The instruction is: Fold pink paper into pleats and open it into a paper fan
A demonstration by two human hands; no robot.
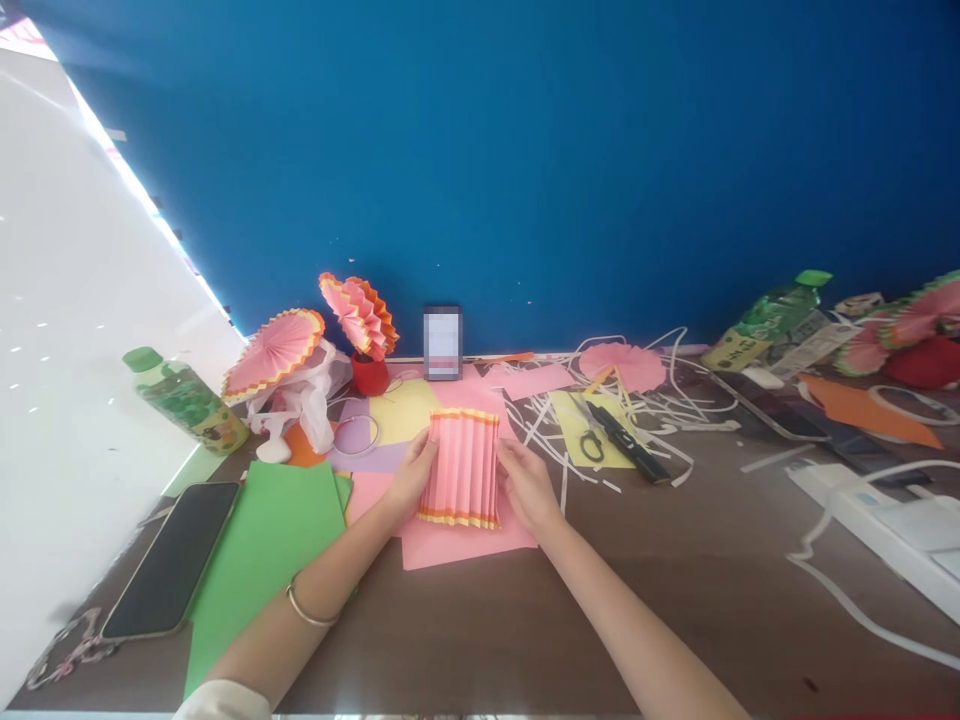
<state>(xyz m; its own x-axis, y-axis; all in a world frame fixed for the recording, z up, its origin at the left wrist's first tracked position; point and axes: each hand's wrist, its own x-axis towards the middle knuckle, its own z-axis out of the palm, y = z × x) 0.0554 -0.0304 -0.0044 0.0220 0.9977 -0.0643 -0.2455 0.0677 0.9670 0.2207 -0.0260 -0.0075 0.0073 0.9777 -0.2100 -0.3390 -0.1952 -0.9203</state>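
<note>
A pink pleated paper with yellow and orange bands at its top and bottom edges stands folded like an accordion on a flat pink sheet. My left hand presses against its left side with fingers closed on the outer fold. My right hand holds its right side the same way. Both forearms reach in from the bottom edge, the left one with a thin bangle.
Green paper sheets and a dark phone lie at the left. Finished paper fans, a red pot, an upright phone, scissors, white paper strips, bottles and a power strip crowd the brown table.
</note>
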